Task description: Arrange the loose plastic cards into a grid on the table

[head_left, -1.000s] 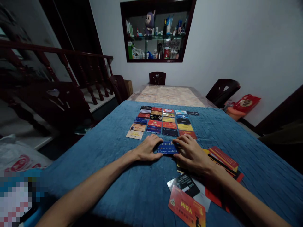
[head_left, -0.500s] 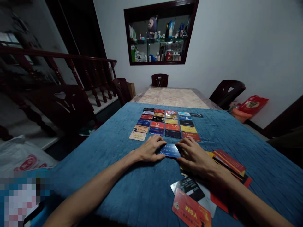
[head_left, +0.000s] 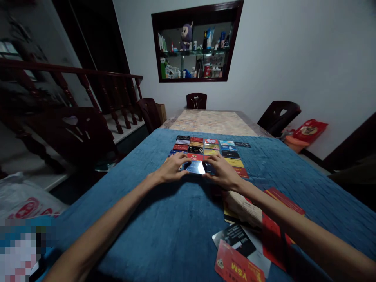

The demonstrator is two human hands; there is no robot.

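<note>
A blue plastic card [head_left: 194,167] with a bright glare on it is held at its two short ends. My left hand [head_left: 173,167] pinches its left end and my right hand [head_left: 221,171] its right end. Both hands are over the near part of several overlapping columns of cards, hiding some of them. Among the cards still showing are a black card [head_left: 195,149], a white card with a heart [head_left: 211,141], a yellow card [head_left: 234,162] and a dark card [head_left: 242,144] at the far right.
Loose cards, among them a red YSM card [head_left: 238,263] and a black card [head_left: 239,238], lie spread under and beside my right forearm. A blue cloth [head_left: 132,219] covers the near table. Chairs [head_left: 279,117] stand around it, and a plastic bag [head_left: 26,199] is at the left.
Both hands have moved forward and left with the blue card, from the cloth in front of the columns to over their near cards. My right forearm has uncovered more loose cards.
</note>
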